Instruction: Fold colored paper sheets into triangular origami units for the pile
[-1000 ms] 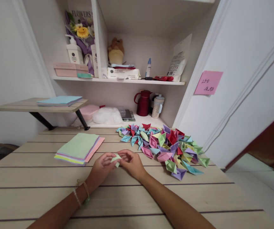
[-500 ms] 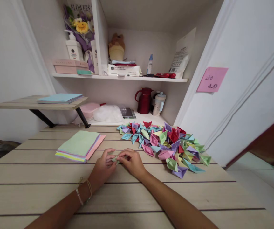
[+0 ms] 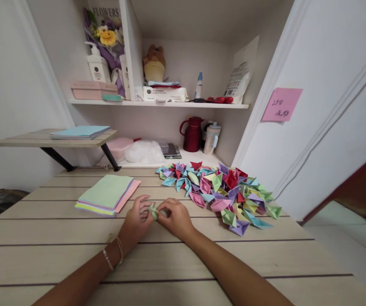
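A small folded piece of light green paper (image 3: 153,210) is pinched between my two hands, above the middle of the table. My left hand (image 3: 139,217) grips it from the left, the fingers curled. From the right, my right hand (image 3: 175,217) holds its other side between thumb and index finger. Part of the paper is hidden by the fingertips. Just left of my hands lies a stack of coloured paper squares (image 3: 106,192), light green on top. On the right spreads a heap of folded paper boats (image 3: 218,191) in many colours.
A small raised shelf (image 3: 26,137) with blue paper (image 3: 80,131) stands at the back left. Behind the table, a cabinet holds a dark red jug (image 3: 192,135), a pale cup (image 3: 212,138) and a white plastic bag (image 3: 144,152). A pink note (image 3: 281,105) sticks to the right wall.
The green paper has been opened up between my fingers and now stands taller, with more of its folds showing. Both hands stay in nearly the same place.
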Demonstrator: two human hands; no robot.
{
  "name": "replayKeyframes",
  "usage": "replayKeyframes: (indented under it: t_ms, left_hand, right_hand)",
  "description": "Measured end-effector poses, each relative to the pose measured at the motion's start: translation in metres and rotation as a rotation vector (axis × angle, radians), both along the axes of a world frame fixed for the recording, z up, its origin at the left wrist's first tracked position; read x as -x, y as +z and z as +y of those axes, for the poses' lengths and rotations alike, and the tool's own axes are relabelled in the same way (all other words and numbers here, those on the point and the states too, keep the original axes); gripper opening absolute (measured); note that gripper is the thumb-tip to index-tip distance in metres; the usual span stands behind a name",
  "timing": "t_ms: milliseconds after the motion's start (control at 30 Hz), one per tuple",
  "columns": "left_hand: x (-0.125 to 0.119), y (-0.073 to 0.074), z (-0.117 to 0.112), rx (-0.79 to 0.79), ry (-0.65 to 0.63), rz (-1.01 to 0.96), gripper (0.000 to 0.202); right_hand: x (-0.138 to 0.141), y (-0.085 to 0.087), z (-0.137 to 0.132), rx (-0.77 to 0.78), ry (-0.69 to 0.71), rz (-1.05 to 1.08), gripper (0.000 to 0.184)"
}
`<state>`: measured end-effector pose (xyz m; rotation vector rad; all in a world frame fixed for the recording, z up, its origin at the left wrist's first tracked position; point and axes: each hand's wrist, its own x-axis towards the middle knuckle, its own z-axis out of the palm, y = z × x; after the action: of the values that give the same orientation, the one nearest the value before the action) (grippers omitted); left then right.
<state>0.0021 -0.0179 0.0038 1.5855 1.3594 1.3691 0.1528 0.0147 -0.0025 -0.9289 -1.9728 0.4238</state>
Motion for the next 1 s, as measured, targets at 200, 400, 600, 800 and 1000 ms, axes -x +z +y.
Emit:
replayKeyframes:
  t_ms: [200,400,600,800,1000]
  left_hand:
    - [0.009,-0.001,0.011,0.035,0.011,-0.19,0.047]
    - [0.018,-0.006,0.023,0.253,-0.161,-0.264,0.045]
    - [0.016,-0.002,0.019,0.255,-0.285,-0.185,0.032]
    - [0.014,0.002,0.016,0.231,-0.237,-0.238,0.023]
    - [0.012,0.005,0.014,0.246,-0.225,-0.303,0.02]
  right_hand:
    - [-0.002,-0.004,0.009,0.236,0.004,0.234,0.007]
    - [-0.004,-0.011,0.018,0.506,0.111,0.517,0.019]
    - [-0.002,-0.01,0.013,0.482,0.178,0.326,0.012]
    - [-0.003,-0.003,0.009,0.357,0.183,0.283,0.016]
    - [-0.001,-0.01,0.01,0.441,0.239,0.228,0.024]
